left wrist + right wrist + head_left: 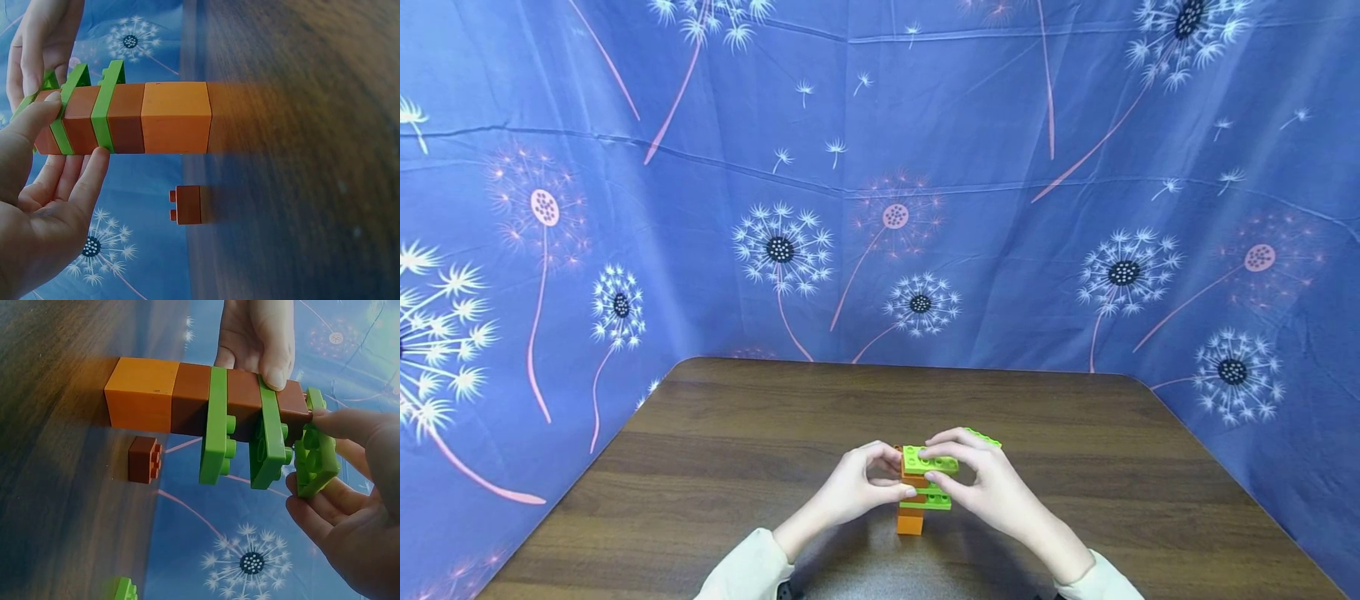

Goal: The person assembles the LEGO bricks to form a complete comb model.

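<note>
A tower of toy building blocks [910, 523] stands upright on the table. It has an orange block [142, 387] at the bottom, then brown blocks [125, 128] alternating with thin green blocks [214, 425] that jut out to one side. My left hand [859, 483] grips the tower's upper part, thumb on one face and fingers on the opposite side. My right hand [992, 487] pinches the top green block [320, 459] between thumb and fingers. That block sits against the uppermost brown block; whether it is fully seated, I cannot tell.
A loose brown block [144, 460] lies on the wooden table [737, 433] beyond the tower. Another green block [983, 437] is partly hidden behind my right hand. A blue dandelion-print cloth [1000, 250] hangs around the table's far and side edges.
</note>
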`<state>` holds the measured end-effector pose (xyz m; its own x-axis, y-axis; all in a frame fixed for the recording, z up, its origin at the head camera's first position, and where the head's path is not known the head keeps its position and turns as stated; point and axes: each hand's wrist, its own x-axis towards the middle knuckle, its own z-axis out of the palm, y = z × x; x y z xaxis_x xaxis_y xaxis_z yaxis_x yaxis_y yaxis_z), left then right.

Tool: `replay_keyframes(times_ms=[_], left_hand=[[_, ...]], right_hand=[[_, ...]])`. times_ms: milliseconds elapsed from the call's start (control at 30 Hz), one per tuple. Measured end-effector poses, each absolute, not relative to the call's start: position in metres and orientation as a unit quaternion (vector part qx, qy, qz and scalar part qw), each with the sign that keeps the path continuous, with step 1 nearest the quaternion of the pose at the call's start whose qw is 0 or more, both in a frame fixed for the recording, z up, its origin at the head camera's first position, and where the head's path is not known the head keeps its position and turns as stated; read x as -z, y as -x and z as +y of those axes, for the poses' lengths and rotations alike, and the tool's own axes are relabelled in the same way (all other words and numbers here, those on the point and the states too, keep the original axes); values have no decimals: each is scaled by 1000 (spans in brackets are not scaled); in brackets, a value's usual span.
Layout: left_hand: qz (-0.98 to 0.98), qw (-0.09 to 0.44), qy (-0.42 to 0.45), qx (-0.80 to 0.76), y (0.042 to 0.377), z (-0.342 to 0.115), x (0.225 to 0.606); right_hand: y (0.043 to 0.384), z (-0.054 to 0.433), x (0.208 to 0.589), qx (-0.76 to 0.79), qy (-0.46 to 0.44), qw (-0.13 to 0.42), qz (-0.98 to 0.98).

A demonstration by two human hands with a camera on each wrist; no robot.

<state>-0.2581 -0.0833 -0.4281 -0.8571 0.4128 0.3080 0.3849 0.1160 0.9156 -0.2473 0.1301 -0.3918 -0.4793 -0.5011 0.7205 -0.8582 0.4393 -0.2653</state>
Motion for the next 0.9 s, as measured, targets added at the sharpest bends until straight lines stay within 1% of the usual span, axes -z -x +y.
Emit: replay_keyframes(times_ms=[200,900], left_hand=[[740,16,-270,-616,258,-84,428],[740,14,-280,-612,259,-84,429]], right_hand=[[245,128,390,-309,-432,274,-801],[246,129,381,-290,-443,220,-819]])
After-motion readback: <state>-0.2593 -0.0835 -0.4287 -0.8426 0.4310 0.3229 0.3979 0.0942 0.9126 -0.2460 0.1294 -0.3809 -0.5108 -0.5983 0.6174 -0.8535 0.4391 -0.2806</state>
